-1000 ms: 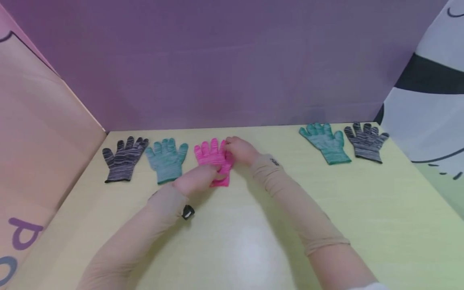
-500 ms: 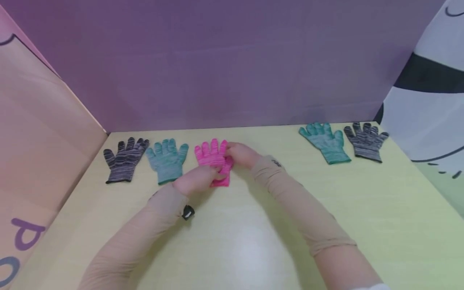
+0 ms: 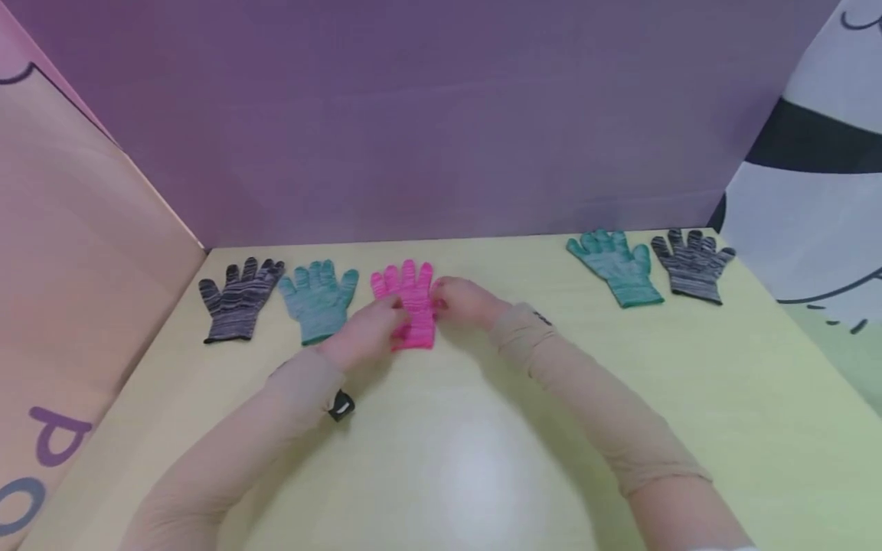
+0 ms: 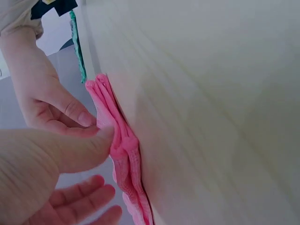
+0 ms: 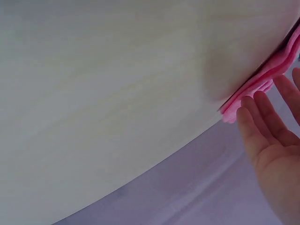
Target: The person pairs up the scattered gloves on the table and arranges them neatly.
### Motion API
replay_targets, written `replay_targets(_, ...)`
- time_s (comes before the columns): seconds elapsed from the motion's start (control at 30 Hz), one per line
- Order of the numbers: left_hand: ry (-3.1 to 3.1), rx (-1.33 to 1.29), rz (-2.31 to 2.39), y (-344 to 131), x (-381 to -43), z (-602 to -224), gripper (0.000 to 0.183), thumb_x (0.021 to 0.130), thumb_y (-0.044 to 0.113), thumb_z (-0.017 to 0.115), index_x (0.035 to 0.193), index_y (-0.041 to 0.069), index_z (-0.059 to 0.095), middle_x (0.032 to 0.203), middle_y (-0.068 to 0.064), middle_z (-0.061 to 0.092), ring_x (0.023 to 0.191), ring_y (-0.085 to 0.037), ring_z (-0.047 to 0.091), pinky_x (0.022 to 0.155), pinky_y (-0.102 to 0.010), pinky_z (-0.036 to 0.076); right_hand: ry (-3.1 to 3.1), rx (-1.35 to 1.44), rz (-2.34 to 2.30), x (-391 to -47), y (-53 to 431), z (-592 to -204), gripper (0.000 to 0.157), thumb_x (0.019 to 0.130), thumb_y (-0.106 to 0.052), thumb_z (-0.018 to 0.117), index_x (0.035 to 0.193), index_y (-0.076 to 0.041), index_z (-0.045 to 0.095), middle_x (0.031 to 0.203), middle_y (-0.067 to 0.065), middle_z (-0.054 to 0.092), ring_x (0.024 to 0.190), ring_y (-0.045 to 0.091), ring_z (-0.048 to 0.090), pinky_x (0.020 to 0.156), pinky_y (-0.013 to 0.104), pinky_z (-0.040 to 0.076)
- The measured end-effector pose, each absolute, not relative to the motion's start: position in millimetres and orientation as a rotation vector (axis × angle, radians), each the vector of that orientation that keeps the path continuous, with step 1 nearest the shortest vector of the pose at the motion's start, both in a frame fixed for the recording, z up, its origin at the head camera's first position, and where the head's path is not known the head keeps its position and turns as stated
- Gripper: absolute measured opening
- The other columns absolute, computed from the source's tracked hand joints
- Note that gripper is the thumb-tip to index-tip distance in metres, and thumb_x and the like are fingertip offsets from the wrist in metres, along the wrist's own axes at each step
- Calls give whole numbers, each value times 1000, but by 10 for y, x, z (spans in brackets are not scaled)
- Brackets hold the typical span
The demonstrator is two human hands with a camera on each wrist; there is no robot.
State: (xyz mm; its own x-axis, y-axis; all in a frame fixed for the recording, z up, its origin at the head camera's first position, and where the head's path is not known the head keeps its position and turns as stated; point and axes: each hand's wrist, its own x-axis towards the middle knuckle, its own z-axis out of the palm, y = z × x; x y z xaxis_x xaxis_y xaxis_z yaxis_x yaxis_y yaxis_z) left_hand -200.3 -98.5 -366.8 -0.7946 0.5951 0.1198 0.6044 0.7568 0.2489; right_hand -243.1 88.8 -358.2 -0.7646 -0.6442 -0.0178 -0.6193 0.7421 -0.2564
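Note:
A pink knit glove (image 3: pixel 416 306) lies flat on the table between my hands, fingers toward the back wall and cuff toward me. In the left wrist view the edge of the pink glove (image 4: pixel 123 136) shows as stacked layers. My left hand (image 3: pixel 368 329) is at its left side, thumb touching the edge and the other fingers spread loosely. At the right side, my right hand (image 3: pixel 468 301) has its fingertips by the glove's edge. The right wrist view shows that hand's fingers (image 5: pixel 255 126) relaxed and nearly straight.
Left of the pink glove lie a teal glove (image 3: pixel 320 302) and a dark grey striped glove (image 3: pixel 241 301). Farther right are another teal glove (image 3: pixel 618 268) and another grey striped glove (image 3: pixel 694 265). A purple wall (image 3: pixel 441 122) stands behind the pale table (image 3: pixel 475 459).
My left hand has drawn back a little to the left, uncovering more of the glove. The right hand has shifted slightly toward me. Pink fabric that stuck out at the right no longer shows.

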Motion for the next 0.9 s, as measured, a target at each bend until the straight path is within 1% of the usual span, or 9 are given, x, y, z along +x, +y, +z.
replay_targets(0.03,-2956,-1026,-382,-1027,-1944,-3586,17,80,-3,69,97,0,68,98,-14,60,89,-27,60,83,-38,52,2825,-1056,-349,-2409,869,-3587,15,91,-9,59,99,-2,69,101,11,65,99,24,62,92,32,49)
replay_targets(0.13,-2975,-1008,-359,-1059,-1933,-3588,15,81,-2,67,95,0,69,92,-11,60,85,-24,60,79,-35,53,2786,-1112,-324,-2348,809,-3593,16,92,-13,59,101,-4,69,103,10,66,100,23,62,92,32,50)
replay_targets(0.23,-2994,-1009,-373,-1054,-1942,-3603,11,80,-4,66,89,1,68,84,-8,62,79,-22,59,76,-34,53,2760,-1142,-281,-2311,763,-3598,14,93,-15,59,98,-6,69,98,7,66,93,19,62,88,30,50)
replay_targets(0.37,-3026,-984,-415,-1031,-1936,-3595,10,81,-6,63,86,2,68,80,-8,64,76,-22,59,75,-35,53,2760,-1064,-287,-2275,745,-3604,12,91,-18,63,92,-7,68,95,5,66,86,18,61,84,29,51)
replay_targets(0.47,-3016,-1021,-449,-1056,-1944,-3598,8,82,-4,63,87,1,69,80,-8,64,75,-21,59,74,-34,52,2773,-986,-317,-2263,743,-3625,13,88,-20,66,92,-7,68,96,5,66,85,17,61,83,28,51)
replay_targets(0.53,-3018,-1041,-496,-1092,-1947,-3593,4,83,1,65,85,2,69,78,-6,65,74,-20,59,74,-34,52,2779,-956,-338,-2259,735,-3640,13,88,-20,67,91,-8,68,94,5,66,82,16,61,80,28,51)
replay_targets(0.63,-3017,-1055,-563,-1160,-1958,-3571,6,85,6,65,85,3,69,81,-6,67,78,-21,61,77,-35,52,2788,-946,-358,-2255,726,-3648,13,87,-20,68,89,-8,69,91,5,67,80,16,61,78,27,51)
replay_targets(0.77,-3034,-992,-652,-1247,-1987,-3545,15,89,10,60,97,0,69,96,-12,70,94,-28,64,87,-42,51,2798,-934,-355,-2248,727,-3637,13,86,-20,69,87,-7,69,90,5,66,78,16,61,77,27,51)
replay_targets(0.9,-3074,-874,-694,-1355,-2016,-3551,22,92,12,58,107,-2,67,105,-15,68,103,-32,62,92,-46,49,2789,-941,-325,-2249,724,-3632,14,87,-21,68,88,-7,69,91,5,65,79,16,60,77,28,51)
